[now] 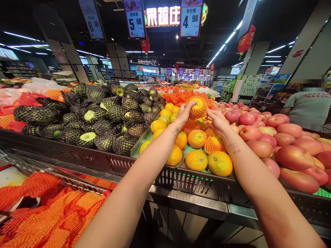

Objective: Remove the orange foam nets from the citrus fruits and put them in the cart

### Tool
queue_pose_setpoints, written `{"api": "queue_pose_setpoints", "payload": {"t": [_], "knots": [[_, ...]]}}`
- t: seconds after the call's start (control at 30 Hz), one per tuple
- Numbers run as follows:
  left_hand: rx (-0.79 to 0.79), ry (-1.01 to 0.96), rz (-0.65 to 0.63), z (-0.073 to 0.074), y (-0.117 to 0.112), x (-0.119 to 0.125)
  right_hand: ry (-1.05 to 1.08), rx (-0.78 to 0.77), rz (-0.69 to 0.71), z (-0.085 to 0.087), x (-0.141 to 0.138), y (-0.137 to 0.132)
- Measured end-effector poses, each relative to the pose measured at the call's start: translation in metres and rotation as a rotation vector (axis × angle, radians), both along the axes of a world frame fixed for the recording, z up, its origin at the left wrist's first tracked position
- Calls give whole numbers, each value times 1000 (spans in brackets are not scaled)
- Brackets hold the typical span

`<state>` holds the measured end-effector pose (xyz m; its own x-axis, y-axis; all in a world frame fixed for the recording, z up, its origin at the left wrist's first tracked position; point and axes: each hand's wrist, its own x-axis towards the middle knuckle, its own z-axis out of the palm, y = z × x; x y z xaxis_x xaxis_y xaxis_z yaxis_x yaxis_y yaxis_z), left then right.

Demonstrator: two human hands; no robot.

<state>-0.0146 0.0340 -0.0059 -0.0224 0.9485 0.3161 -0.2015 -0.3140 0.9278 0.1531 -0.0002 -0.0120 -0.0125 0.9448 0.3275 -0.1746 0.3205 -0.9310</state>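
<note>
Past the orange foam nets (64,210) down by us, bare oranges (196,160) front a few netted oranges (197,138), so the work looks only part done, and just beyond, the left hand (183,115) grasps a raised, foam-sleeved orange (198,107), the right hand (217,121) curled close at its right side, its grip unclear to me.

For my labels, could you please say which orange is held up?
The netted orange between the left hand and right hand; the others lie in the tray.

Left hand (184,113) and right hand (216,120) bare; left forearm (152,158) bears small dark mark (176,130) near wrist, right forearm (248,168) a fainter, broader mark (234,148).
</note>
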Motion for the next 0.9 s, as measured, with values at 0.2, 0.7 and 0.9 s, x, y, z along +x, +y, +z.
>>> {"api": "queue_pose_setpoints", "payload": {"t": [0.2, 0.7, 0.9], "knots": [[93, 252, 220, -2, -6, -7, -441, 80, -296, -11, 1, 4], [211, 577, 165, -1, -12, -11, -493, 490, -525, -15, 0, -4], [-61, 678, 199, -7, -9, -19, -4, 239, -463, -9, -1, 2]]}}
